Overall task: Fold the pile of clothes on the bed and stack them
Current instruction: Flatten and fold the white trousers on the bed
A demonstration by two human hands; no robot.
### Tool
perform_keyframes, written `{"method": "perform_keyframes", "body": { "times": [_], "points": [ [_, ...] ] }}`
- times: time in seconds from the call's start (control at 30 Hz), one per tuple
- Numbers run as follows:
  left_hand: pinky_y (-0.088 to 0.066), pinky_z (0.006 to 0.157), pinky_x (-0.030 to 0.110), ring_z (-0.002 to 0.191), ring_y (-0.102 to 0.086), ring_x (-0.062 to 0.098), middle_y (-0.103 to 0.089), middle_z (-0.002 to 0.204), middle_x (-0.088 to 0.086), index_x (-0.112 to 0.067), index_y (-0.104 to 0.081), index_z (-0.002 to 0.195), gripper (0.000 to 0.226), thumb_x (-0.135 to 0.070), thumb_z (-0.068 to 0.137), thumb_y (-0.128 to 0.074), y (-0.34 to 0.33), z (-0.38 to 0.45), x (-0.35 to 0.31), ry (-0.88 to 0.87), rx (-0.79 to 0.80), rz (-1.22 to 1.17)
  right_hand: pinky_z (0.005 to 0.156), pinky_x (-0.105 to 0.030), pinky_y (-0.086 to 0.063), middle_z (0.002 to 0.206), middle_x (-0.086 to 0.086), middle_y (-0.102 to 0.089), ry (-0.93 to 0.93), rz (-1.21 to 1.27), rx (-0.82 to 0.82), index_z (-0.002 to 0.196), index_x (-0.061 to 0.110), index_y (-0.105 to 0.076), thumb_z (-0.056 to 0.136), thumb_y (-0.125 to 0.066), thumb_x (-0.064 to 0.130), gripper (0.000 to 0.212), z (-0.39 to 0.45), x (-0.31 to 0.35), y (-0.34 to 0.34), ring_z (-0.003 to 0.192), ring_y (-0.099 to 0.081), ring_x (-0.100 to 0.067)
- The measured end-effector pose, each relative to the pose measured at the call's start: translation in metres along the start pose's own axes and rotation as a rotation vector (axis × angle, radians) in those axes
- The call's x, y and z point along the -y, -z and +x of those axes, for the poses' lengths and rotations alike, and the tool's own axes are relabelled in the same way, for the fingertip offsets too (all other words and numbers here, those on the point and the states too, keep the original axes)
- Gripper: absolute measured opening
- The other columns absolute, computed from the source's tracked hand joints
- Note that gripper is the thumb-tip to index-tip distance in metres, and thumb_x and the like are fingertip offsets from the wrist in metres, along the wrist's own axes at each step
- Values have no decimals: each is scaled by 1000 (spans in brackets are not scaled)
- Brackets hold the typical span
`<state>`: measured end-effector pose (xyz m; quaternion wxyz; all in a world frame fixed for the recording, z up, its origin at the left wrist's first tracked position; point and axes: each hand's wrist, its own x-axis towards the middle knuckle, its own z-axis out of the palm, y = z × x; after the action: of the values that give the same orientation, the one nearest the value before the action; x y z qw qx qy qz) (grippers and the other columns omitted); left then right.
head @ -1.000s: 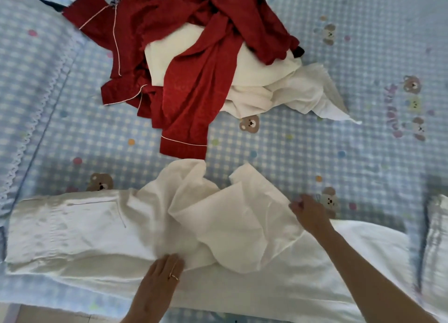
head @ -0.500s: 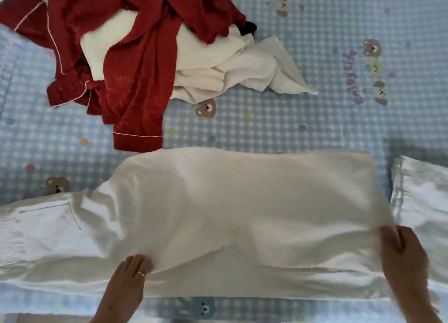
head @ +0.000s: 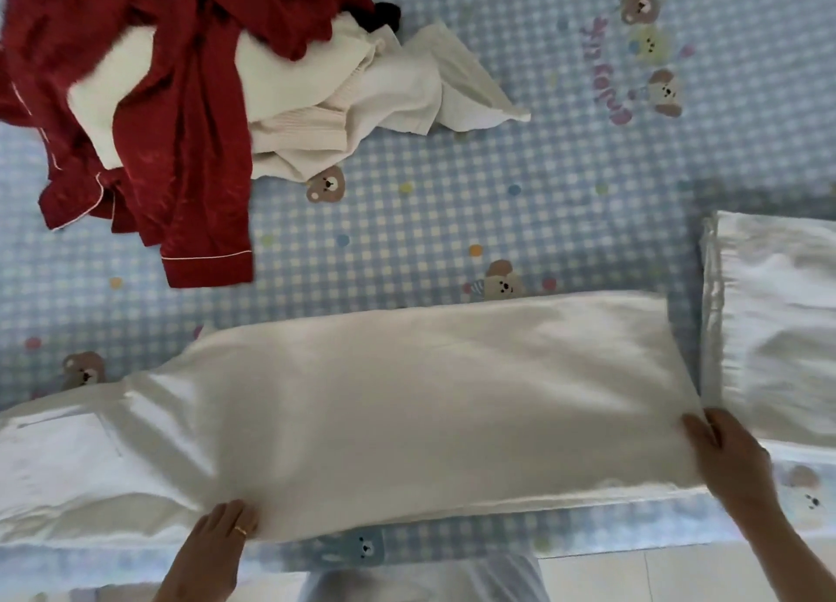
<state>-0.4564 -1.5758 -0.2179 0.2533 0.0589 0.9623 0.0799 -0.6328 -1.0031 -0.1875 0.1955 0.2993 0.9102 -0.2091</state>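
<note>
Bed under a blue-and-white checked sheet printed with small bears and coloured dots; fills nearly the whole view.

White satin garment spread flat along the near edge of the bed, running from the left edge to just short of the right; one layer folded over on top, its fold line near the left third; pocket seam visible at the far-left end.

Unfolded pile at the far left corner: red satin pieces with white piping tangled over cream and white knit items; a small black item showing at the top of the heap; one red cuffed end trailing toward the near edge, apart from the white garment.

Folded white stack at the right edge, just beside the white garment's right end.

Right hand pinching the near right corner of the folded-over layer, thumb on top.

Left hand at the near edge, fingers gripping the layer's near left corner; gold ring on one finger.
</note>
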Motion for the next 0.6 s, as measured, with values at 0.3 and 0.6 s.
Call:
{"method": "perform_keyframes", "body": {
  "times": [0.3, 0.6],
  "points": [
    [-37, 73, 20, 85, -48, 9, -66, 92, 0, -20, -53, 105, 28, -21, 80, -41, 39, 110, -158, -373, -90, -122, 64, -42, -50, 79, -12, -66, -41, 99, 3, 98, 14, -49, 91, -57, 29, 19, -17, -17, -10, 77, -63, -39],
    [-30, 109, 40, 132, -39, 30, -41, 143, 14, -6, -34, 141, 55, -27, 94, -52, 91, 336, -370, -342, -78, -118, 54, -25, -42, 64, 8, -59, -10, 299, -71, 85, 27, -52, 91, -60, 20, 12, -25, -53, -12, 61, -57, -11]
  ]
}}
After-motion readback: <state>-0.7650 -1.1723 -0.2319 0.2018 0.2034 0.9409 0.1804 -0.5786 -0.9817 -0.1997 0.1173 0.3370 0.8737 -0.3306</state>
